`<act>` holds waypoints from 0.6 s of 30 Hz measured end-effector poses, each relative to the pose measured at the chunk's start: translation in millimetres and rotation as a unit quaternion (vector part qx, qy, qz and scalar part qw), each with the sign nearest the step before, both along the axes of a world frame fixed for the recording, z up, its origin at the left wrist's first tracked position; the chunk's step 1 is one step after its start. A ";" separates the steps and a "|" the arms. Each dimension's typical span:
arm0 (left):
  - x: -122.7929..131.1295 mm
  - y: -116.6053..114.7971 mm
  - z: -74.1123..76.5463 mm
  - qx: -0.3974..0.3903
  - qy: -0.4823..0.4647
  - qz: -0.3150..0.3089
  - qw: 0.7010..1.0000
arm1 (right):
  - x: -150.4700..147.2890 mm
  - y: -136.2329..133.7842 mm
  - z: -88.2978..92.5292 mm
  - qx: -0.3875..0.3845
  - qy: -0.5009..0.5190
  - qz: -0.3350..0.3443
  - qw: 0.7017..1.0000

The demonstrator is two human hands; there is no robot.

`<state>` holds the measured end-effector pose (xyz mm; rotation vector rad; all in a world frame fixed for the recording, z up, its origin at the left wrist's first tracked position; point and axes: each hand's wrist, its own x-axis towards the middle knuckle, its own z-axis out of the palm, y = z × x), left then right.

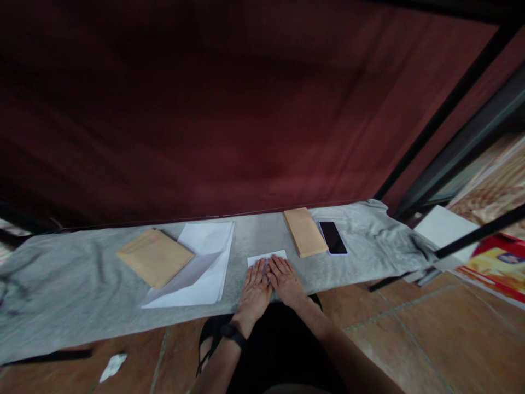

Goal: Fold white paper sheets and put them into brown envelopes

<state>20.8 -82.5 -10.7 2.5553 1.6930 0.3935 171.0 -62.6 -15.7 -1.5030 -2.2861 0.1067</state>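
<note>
A small folded piece of white paper (262, 256) lies on the grey cloth near the front edge, mostly hidden under my hands. My left hand (255, 290) rests flat on it with fingers stretched out, a dark band on the wrist. Beside it, my right hand (286, 280) also presses down flat, its fingertips meeting those of the left. To the left are large white sheets (205, 279), one edge lifted, partly covered by brown envelopes (155, 257). A stack of brown envelopes (305, 232) lies to the right of my hands.
A phone (333, 238) with a dark screen sits right of the envelope stack. Grey cloth (74, 279) covers the narrow surface, with a dark red curtain (229, 137) behind. At right are black metal bars (443, 109) and a red-yellow box (500, 268). Crumpled white paper (112, 366) lies on the tiled floor.
</note>
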 end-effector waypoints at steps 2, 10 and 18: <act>0.6 -1.5 -0.5 0.013 0.021 0.006 1.000 | 0.7 -0.8 -2.3 0.002 -0.018 -0.011 1.000; -1.7 -5.4 -1.9 0.050 0.066 0.004 0.997 | 5.9 -2.2 -4.9 0.030 -0.072 -0.036 0.996; -10.2 -12.9 -0.6 0.063 0.066 -0.001 0.996 | 10.6 -1.3 -14.5 0.062 -0.072 -0.043 0.995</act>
